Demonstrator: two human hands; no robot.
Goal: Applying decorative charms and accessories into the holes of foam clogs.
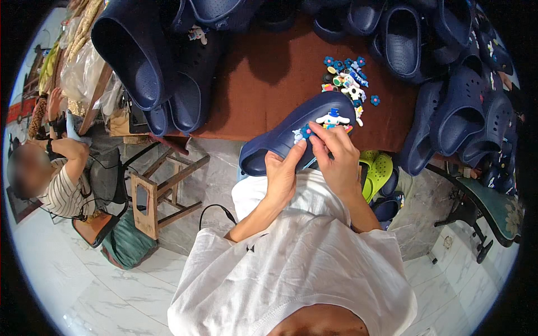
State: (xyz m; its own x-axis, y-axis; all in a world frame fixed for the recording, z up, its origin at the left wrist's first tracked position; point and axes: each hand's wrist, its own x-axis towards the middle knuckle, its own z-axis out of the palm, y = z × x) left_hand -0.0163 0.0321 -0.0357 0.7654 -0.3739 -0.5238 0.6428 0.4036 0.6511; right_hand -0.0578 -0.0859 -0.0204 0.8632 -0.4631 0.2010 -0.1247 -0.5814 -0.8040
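A navy clog [283,130] rests at the table's near edge above my lap, its open heel to the left and its toe to the right. My left hand [279,179] grips the clog near the heel opening, thumb on top. On its upper sits a white long-eared character charm [333,118] with a blue hat. A blue flower charm [305,132] lies beside a small pale charm; my right hand [338,154] pinches at the flower with thumb and forefinger. Beyond the toe, loose charms [352,84] lie in a pile, with several blue flowers among them.
Many navy clogs [400,42] crowd the brown-covered table [258,73] along its far side and both ends. Lime-green clogs [380,172] lie below its edge. A wooden stool [147,204] stands left, near a seated person [67,173]. A dark green chair [487,210] is at right.
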